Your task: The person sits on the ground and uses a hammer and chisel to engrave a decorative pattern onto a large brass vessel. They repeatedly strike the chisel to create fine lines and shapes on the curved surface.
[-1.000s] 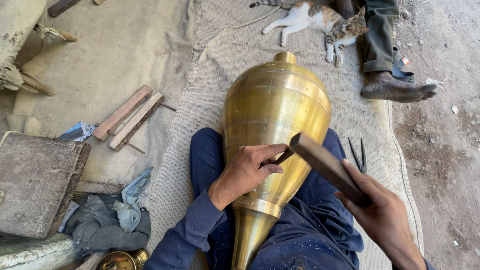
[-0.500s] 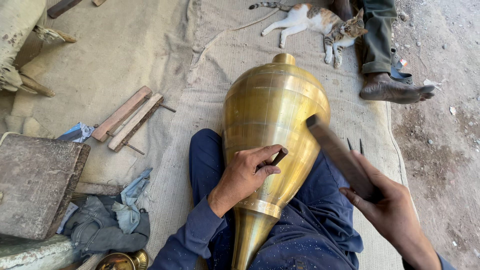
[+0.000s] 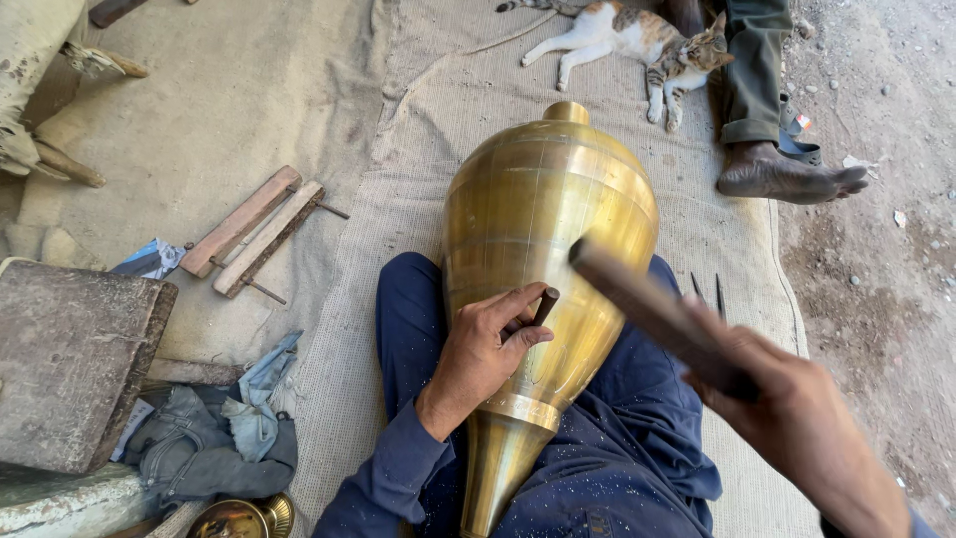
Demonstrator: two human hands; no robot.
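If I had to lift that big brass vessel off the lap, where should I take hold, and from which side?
Probably with two hands on the brass vessel: one around the narrow tapered foot near the person's body, one under the wide shoulder, coming from the sides. The polished belly is broad and rounded, offering no purchase, and it lies lengthwise between the legs, neck pointing away.

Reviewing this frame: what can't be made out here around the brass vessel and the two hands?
Head view only:
- Tip of the small tool in the left hand: hidden by the fingers against the brass vessel.
- Wooden striker in the right hand: motion-blurred, so its shape is unclear.
- Vessel's narrow end: cut off by the bottom edge.
- Thin dark tools on the mat: partly covered by the striker.
- Other person: cut off at the top edge.
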